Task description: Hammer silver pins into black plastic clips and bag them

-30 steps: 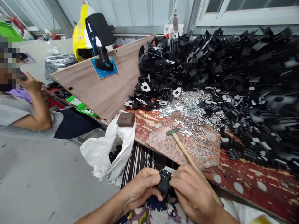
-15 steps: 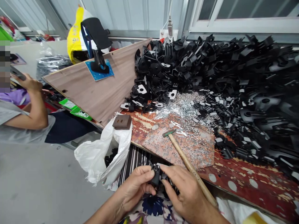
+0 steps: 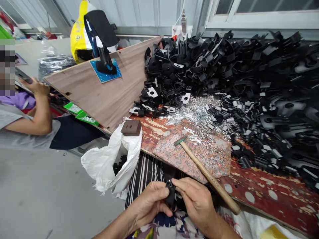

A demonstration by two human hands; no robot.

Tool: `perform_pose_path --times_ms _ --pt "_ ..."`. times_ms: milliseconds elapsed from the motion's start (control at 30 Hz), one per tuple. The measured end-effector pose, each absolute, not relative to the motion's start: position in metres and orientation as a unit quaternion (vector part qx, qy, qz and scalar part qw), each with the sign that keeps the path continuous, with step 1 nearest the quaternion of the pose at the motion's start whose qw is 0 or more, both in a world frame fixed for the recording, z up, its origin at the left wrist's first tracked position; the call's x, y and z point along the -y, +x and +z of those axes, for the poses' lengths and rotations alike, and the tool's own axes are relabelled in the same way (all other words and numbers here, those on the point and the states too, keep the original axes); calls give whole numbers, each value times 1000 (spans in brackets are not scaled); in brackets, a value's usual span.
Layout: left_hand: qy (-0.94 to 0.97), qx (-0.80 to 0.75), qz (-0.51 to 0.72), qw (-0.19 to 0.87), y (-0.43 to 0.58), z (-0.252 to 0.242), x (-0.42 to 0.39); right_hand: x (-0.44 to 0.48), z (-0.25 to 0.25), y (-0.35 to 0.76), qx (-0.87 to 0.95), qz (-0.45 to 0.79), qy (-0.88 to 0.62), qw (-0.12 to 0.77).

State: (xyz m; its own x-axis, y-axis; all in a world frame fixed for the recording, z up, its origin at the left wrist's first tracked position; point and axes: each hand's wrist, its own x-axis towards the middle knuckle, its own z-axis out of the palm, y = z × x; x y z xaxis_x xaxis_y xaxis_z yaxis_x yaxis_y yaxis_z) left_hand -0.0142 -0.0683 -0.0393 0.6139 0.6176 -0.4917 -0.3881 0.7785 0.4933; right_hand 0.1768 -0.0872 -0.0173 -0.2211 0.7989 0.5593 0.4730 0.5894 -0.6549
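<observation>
Both my hands meet over my lap at the bottom of the view. My left hand (image 3: 149,202) and my right hand (image 3: 196,202) pinch one small black plastic part (image 3: 171,198) between their fingertips. A wooden-handled hammer (image 3: 206,174) lies on the speckled stone slab (image 3: 199,156) just beyond my right hand, its head pointing away from me. A scatter of small silver pins (image 3: 199,114) spreads past the slab. A huge heap of black plastic parts (image 3: 249,76) covers the back and right of the worn red table (image 3: 274,196).
A white sack (image 3: 112,162) holding black parts hangs off the table's left edge, with a brown block (image 3: 131,127) on top. A leaning wooden board (image 3: 99,93) carries a blue-based black stand (image 3: 106,64). Another person (image 3: 32,122) sits at the left.
My hands have shifted slightly and turned the black part between the fingertips; the camera view has wobbled. The hammer and piles have stayed put.
</observation>
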Motion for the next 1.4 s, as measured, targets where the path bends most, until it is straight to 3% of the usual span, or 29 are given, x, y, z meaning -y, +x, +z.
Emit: perform_pose_path --times_ms 167,333,567,667,867,967,1167,1333,1400 --pt "250 -344 212 880 -26 -40 50 96 -15 181 771 191 -372 480" --pt "285 -466 312 777 -38 -40 34 98 -9 192 763 138 -399 490" --pt "666 -444 323 504 -18 -17 63 73 -10 163 761 72 -471 440" --pt "675 -476 329 457 -27 -17 54 68 -2 174 783 97 -479 384" --pt "547 -541 329 548 -40 -21 10 64 -3 243 758 -111 -631 123" --pt "539 -557 344 530 -27 -31 -4 64 -14 260 771 -114 -622 75" --pt "518 -598 341 508 -12 -42 -8 70 0 267 802 -17 -584 127" --pt "512 -608 367 483 -9 -40 -5 74 13 254 803 -32 -532 268" --pt "516 -607 373 476 -9 -39 -4 74 7 247 805 -39 -525 273"
